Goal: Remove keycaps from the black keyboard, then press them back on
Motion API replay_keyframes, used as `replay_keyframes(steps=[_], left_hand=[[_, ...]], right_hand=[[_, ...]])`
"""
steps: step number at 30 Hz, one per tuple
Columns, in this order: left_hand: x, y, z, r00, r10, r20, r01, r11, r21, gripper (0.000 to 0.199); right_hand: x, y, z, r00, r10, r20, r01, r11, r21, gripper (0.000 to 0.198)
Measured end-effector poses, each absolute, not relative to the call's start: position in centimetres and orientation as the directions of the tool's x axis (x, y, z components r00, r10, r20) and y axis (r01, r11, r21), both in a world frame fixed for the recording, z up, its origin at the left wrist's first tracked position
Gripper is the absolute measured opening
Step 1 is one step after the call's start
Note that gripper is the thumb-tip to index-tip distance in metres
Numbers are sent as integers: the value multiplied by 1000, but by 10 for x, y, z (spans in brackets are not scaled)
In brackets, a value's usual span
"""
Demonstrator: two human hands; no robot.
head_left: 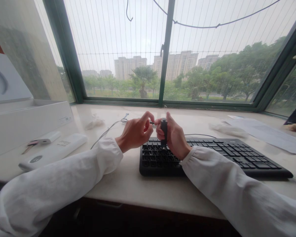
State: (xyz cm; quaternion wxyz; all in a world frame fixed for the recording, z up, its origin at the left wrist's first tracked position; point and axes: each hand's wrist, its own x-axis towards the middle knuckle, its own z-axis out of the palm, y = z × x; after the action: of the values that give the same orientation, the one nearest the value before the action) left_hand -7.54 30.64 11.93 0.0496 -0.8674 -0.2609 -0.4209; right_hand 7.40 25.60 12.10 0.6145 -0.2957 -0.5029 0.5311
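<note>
Black object (164,133) — upright in right grip (174,135) — over keyboard (236,154).

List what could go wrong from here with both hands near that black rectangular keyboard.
If its grip loosened, the right hand might drop the narrow black strap-like object onto the black rectangular keyboard below. The left white fabric sleeve could brush the white oblong device close by.

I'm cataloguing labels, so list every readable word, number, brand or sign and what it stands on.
No text can be read.
White box: print too small.
White flat device: lines of print, blurred.
Black keyboard: any key markings too small.
Held black device: no legible text.
Paper sheet: no legible text.
</note>
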Motion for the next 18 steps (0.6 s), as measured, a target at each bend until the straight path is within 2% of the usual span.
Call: replay_keyframes(steps=[6,10,14,18], left_hand=[[-75,306,119,502,405,764,488,-862,136,19],[-75,304,120,496,394,774,486,-865,129,29],[-76,303,120,528,335,781,409,-905,112,42],[-76,303,120,555,298,777,349,-931,108,43]], right_hand=[[74,253,124,-69,956,287,-372,242,-896,47],[75,252,124,-66,953,296,-382,250,-889,56],[75,253,123,-58,951,303,-368,262,-892,61],[74,255,122,-62,944,325,-349,285,-893,64]])
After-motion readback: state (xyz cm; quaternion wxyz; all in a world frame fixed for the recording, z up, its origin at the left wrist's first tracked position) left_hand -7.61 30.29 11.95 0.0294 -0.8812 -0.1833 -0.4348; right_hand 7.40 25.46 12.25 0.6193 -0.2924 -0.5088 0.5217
